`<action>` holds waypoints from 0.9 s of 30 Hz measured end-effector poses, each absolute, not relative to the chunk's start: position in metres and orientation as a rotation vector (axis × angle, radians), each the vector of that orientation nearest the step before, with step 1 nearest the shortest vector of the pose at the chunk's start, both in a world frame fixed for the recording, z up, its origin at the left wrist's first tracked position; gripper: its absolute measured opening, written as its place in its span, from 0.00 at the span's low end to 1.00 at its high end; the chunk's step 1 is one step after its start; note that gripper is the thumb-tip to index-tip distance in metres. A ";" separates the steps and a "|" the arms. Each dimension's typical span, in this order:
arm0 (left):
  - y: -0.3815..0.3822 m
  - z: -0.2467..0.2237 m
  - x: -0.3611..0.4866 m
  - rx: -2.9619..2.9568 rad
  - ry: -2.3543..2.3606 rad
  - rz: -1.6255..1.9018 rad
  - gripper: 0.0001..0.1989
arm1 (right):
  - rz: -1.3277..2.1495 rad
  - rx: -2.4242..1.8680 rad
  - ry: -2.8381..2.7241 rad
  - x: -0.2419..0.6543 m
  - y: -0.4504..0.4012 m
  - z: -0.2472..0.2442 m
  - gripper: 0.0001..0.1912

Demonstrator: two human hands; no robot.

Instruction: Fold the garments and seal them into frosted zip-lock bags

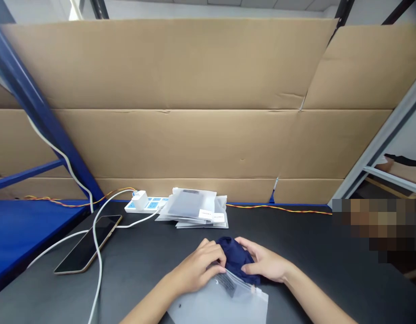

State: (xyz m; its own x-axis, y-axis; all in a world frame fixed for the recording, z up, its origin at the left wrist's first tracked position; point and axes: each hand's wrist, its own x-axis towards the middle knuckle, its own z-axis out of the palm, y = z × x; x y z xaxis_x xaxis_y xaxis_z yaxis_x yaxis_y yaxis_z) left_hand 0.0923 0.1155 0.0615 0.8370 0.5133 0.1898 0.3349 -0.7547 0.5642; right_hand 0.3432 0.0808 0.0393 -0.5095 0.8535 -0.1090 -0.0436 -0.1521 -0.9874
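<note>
A bundle of dark navy cloth (235, 255) lies at the mouth of a frosted zip bag (224, 303) on the black table, near its front edge. My left hand (203, 265) grips the bag's top edge, thumb on the near side and fingers curled by the cloth. On the other side, my right hand (266, 261) holds the navy cloth between thumb and fingers. Dark print shows on the bag below its zip strip. How far the cloth reaches into the bag is hidden.
A stack of packed frosted bags (194, 207) lies at the back beside a white power strip (150, 205). A phone (89, 245) rests at the left, crossed by a white cable (99, 265). Cardboard (208, 144) walls the back; a blurred patch (379, 225) covers something at the right.
</note>
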 end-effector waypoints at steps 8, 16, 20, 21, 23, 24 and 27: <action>0.105 0.060 0.102 2.378 0.484 0.480 0.09 | 2.062 -0.951 -1.807 0.350 0.083 0.036 0.21; 0.104 0.059 0.098 2.228 0.614 0.556 0.18 | 1.877 -0.979 -1.911 0.350 0.082 0.036 0.23; 0.101 0.067 0.095 2.191 0.729 0.295 0.15 | 1.887 -1.014 -2.028 0.352 0.083 0.036 0.25; 0.099 0.068 0.095 2.184 0.750 0.225 0.14 | 1.899 -1.029 -2.058 0.352 0.083 0.035 0.25; 0.097 0.070 0.096 2.178 0.743 0.141 0.14 | 1.931 -1.046 -2.127 0.351 0.084 0.032 0.24; 0.096 0.070 0.097 2.178 0.715 0.116 0.13 | 1.961 -1.043 -2.163 0.349 0.085 0.030 0.24; 0.098 0.070 0.096 2.195 0.622 0.061 0.10 | 2.028 -0.992 -2.144 0.344 0.084 0.026 0.29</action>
